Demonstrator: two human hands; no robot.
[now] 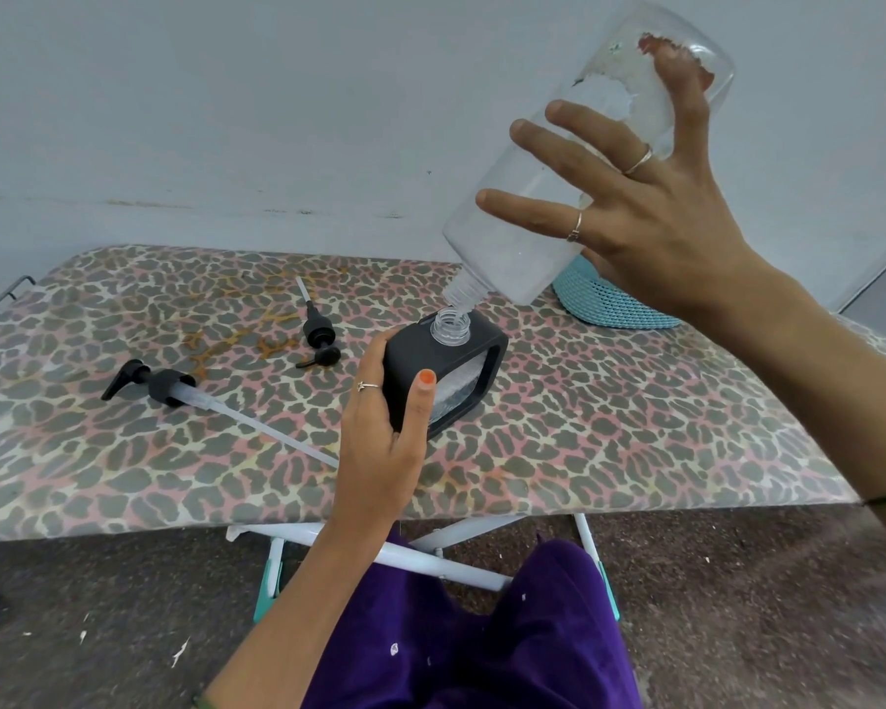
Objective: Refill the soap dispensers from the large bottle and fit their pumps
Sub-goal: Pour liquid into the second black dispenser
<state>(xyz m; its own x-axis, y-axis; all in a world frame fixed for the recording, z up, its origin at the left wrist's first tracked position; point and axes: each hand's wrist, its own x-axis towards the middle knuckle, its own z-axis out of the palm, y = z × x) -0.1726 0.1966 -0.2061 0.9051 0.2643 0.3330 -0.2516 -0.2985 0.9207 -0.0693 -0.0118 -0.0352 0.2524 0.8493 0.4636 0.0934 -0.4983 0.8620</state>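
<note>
- Leopard-print ironing board (pixel 635 427) against a pale wall serves as your tabletop.
- Your right hand (pixel 655 217) tips the large bottle (pixel 528 197) neck-down over the dispenser (pixel 446 371); fingers look splayed along it, thumb hidden.
- Your left hand (pixel 379 427) grips the dispenser's dark case.
- Two pumps (pixel 149 383) (pixel 320 336) lie left, not yet fitted.
- Risk: necks barely align; with that loose hold, soap could spill.

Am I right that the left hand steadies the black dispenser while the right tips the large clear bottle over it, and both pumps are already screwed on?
Not quite. The head view shows the left hand gripping the black dispenser and the right hand tipping the large clear bottle, but the long pump and short pump lie loose on the ironing board.
</note>
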